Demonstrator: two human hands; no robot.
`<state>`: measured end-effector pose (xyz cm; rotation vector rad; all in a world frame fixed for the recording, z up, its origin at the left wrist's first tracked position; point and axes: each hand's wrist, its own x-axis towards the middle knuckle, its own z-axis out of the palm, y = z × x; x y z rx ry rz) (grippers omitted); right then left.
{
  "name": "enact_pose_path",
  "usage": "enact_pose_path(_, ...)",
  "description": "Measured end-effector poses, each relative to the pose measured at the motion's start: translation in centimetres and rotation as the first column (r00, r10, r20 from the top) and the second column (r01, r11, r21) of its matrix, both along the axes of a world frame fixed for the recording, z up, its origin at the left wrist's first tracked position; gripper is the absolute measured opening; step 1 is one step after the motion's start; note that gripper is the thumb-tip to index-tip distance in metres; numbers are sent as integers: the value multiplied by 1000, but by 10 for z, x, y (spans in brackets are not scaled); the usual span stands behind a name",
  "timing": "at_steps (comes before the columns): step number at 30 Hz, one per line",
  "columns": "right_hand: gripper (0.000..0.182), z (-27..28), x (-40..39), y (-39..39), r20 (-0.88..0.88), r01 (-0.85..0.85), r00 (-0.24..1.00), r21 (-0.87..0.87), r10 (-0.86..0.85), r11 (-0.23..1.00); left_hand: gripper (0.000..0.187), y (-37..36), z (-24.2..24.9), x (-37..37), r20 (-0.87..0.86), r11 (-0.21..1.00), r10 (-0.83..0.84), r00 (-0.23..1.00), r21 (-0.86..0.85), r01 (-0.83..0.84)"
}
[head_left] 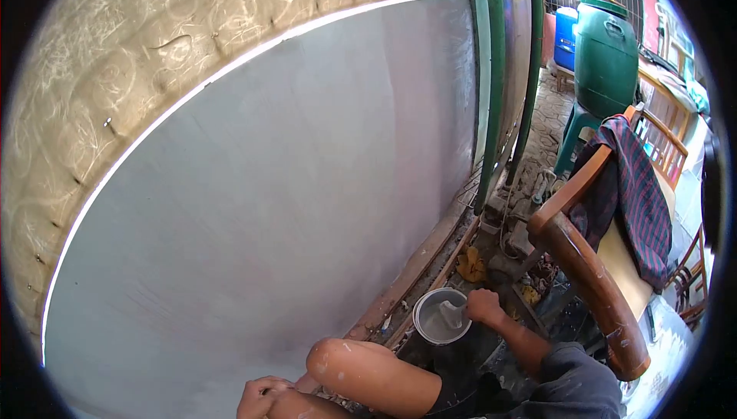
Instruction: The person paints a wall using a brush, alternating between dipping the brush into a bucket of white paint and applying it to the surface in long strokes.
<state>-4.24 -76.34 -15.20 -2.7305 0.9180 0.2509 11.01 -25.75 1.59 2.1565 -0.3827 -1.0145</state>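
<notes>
My right hand [483, 306] is closed at the right rim of a round white bucket [417, 317]. It grips the handle of a pale brush [451, 314], whose head is inside the bucket over greyish paint. Much of that handle is hidden by my fingers. At the bottom of the view my left hand [263, 396] rests on my knee with its fingers curled; what it holds, if anything, is hidden. A large wall panel [284, 158], painted light grey with pinkish patches at its right, stands in front of me.
Close on the right stands a wooden chair [606, 296] with a checked cloth [641, 204] over it. Behind it a green barrel [606, 58] sits on a green stool [576, 131], near a blue container [566, 39]. Green posts [491, 81] and rubble [522, 211] border the wall's right end.
</notes>
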Motion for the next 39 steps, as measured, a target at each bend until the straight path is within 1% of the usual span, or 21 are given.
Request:
enact_pose_path(2, 31, 0, -1, 0, 14, 7, 1000, -8, -7, 1000, 31, -29, 35, 0, 58, 977, -188, 981, -94, 193)
enact_pose_path(5, 29, 15, -2, 2, 53, 46, 998, 6, -46, 999, 40, -79, 71, -1, 258, 889, -292, 921, -284, 361)
enact_pose_path(8, 29, 19, -7, 5, 141, 43, 989, 23, -46, 999, 46, -124, 75, -8, 711, 955, -142, 688, -85, 285)
enact_pose_path(11, 27, 8, -5, 4, 221, -18, 975, -5, 18, 1000, 45, -135, 44, -10, 667, 893, -395, 632, 117, 435)
enact_pose_path(13, 25, -12, -11, 4, 232, -80, 969, -38, 87, 996, 42, -142, 48, -28, 740, 847, -471, 480, 228, 479)
enact_pose_path(14, 24, -9, -13, 3, 230, -197, 953, -16, 195, 980, 40, -145, 55, -38, 743, 808, -527, 412, 287, 515)
enact_pose_path(15, 24, -14, -16, 4, 275, -192, 940, -57, 201, 980, 41, -140, 58, -41, 757, 755, -552, 351, 276, 594)
enact_pose_path(17, 30, -40, -20, -1, 303, -113, 944, -70, 129, 991, 40, -118, 53, -39, 758, 691, -534, 376, 135, 710)
enact_pose_path(19, 23, -22, -23, 1, 306, -146, 947, 133, 100, 980, 37, -94, 46, -44, 702, 834, -349, 621, -70, 548)
enact_pose_path(21, 22, -27, -23, 5, 363, -122, 928, 95, 80, 988, 33, -64, 24, -42, 633, 897, -7, 774, -337, 284)
enact_pose_path(24, 23, -36, -22, 6, 389, -94, 920, 105, 46, 990, 32, -36, -4, -51, 586, 898, 414, 697, -390, -205)
enact_pose_path(27, 24, -47, -17, 8, 324, -132, 941, 71, 102, 989, 29, -31, -19, -54, 537, 839, 529, 657, -445, -312)
enact_pose_path(29, 23, -44, -9, 12, 325, -194, 931, 61, 164, 979, 28, -39, -11, -56, 594, 887, 461, 659, -321, -332)
enact_pose_path(30, 19, -47, -3, 11, 200, -233, 956, 61, 217, 971, 27, -44, -11, -54, 620, 901, 433, 654, -278, -333)
enact_pose_path(31, 17, -70, 1, 12, 253, -239, 940, 5, 229, 971, 25, -39, -15, -51, 694, 928, 364, 622, -214, -304)
enact_pose_path(32, 16, -77, 6, 11, 260, -231, 941, 25, 217, 973, 24, -36, -17, -48, 639, 901, 429, 639, -255, -350)
enact_pose_path(33, 19, -79, 15, 12, 97, -203, 975, 11, 201, 979, 23, -37, -15, -47, 567, 876, 482, 668, -284, -390)
enact_pose_path(35, 25, -90, 20, 10, 173, -238, 958, 27, 230, 971, 19, -50, -8, -53, 501, 803, 596, 628, -385, -455)
enact_pose_path(36, 23, -87, 26, 16, 126, -164, 978, -41, 168, 986, 20, -51, -14, -54, 501, 810, 584, 638, -400, -428)
enact_pose_path(38, 24, -117, 29, 10, 165, -239, 958, 3, 235, 971, 21, -42, -21, -56, 530, 826, 563, 634, -398, -400)
enact_pose_path(39, 24, -130, 28, 7, 199, -286, 940, 19, 276, 958, 18, -48, -21, -59, 579, 815, 578, 575, -391, -427)
